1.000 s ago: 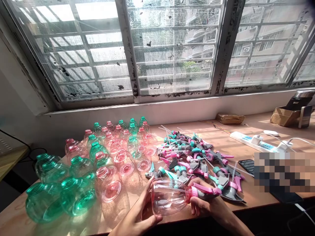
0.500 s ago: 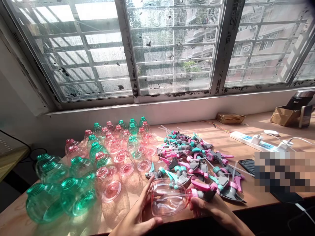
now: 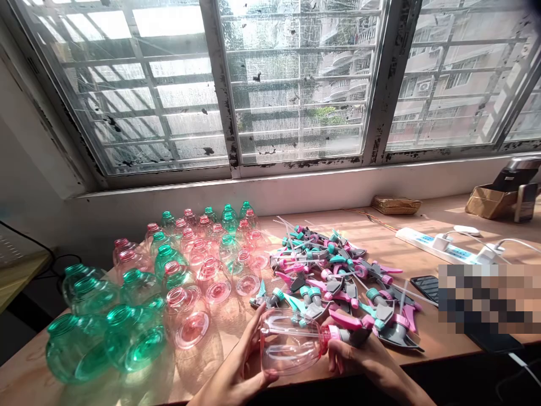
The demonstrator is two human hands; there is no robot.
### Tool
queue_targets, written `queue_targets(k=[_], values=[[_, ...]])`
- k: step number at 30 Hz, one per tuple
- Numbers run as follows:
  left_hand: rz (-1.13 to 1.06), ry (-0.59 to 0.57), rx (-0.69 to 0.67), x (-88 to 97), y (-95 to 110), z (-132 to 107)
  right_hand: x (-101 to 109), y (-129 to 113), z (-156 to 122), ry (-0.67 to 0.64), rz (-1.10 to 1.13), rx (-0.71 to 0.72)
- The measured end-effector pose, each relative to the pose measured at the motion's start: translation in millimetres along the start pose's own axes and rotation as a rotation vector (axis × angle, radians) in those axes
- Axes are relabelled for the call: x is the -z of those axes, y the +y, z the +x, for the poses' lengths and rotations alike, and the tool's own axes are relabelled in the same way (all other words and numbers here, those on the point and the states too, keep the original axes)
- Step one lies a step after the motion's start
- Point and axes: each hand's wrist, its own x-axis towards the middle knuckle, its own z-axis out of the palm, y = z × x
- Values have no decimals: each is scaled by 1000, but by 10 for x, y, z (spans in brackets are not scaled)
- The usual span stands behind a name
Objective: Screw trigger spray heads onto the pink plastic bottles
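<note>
A clear pink spray bottle lies sideways between my hands at the table's front edge. My left hand cups its base, thumb below and fingers behind. At the neck, my right hand is closed around the pink collar of a grey-and-pink trigger sprayer. The sprayer sits at the bottle's mouth, and its dip tube runs inside the bottle. I cannot tell how tightly the collar is screwed on. Just beyond the bottle lies a heap of loose trigger sprayers in pink, teal and grey.
Open green bottles and pink bottles stand in a group on the left. To the right are a white power strip with plugs, a phone and a cardboard box. A brown packet lies by the windowsill.
The bottle has turned slightly in my hands, and my right fingers have shifted a little at the collar. The bottles and loose sprayers on the table have not moved.
</note>
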Motion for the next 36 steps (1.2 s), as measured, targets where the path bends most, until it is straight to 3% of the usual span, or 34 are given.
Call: queue_targets(k=[9,15,20,28,36], values=[[-56,-34,-55,20,-7,-21,0,-66,-45,25,-17,-52],[-50,-64,-47,37,-50,-19,-21,-155,-55,24,-65,-3],[19,0,-77,19,-17,-13,-23,-122,-57,44,-38,-21],[-20,-29,-44,17,-7,-36,-54,-126,-41,1,64,-6],[-69,-77,-59,14,-2,1,-27,-27,29,12,8,23]])
